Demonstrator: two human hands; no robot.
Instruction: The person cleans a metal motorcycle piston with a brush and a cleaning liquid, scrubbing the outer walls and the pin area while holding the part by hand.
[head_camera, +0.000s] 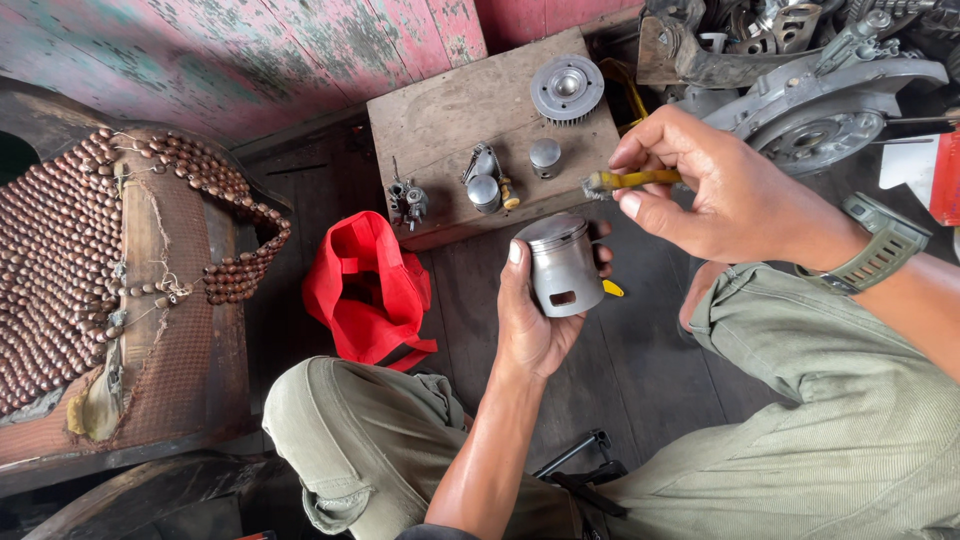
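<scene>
Head view, my left hand (535, 315) gripping grey piston (563, 265), my right hand (725, 195) pinching yellow-handled brush (632, 181) at piston's 1 o'clock, wooden block (440, 120) at 12 o'clock

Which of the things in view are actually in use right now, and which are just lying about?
In use:
piston, held in the left hand
yellow brush, pinched in the right hand

Lying about:
red bag
small parts and finned disc on the wooden block
engine casing
beaded seat cover
</scene>
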